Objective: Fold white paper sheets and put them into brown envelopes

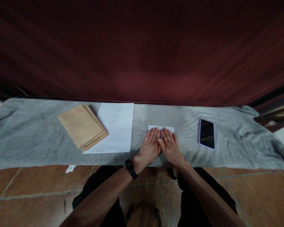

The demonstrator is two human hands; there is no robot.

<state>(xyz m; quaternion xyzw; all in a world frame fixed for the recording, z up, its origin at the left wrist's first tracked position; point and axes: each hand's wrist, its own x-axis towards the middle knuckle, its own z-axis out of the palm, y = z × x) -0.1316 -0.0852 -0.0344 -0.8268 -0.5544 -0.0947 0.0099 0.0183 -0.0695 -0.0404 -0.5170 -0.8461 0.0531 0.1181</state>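
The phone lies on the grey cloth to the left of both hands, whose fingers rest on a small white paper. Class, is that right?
Not quite: the head view shows the phone to the right of the left hand and right hand. It does lie on the grey cloth, and the fingers rest on the small white paper.

Grey cloth (229, 135) under paper (161, 126), envelopes (81, 126), phone (207, 134)

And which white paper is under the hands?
The small white paper: the left hand and right hand lie flat on it. The larger white paper sits to its left, partly under the brown envelopes.
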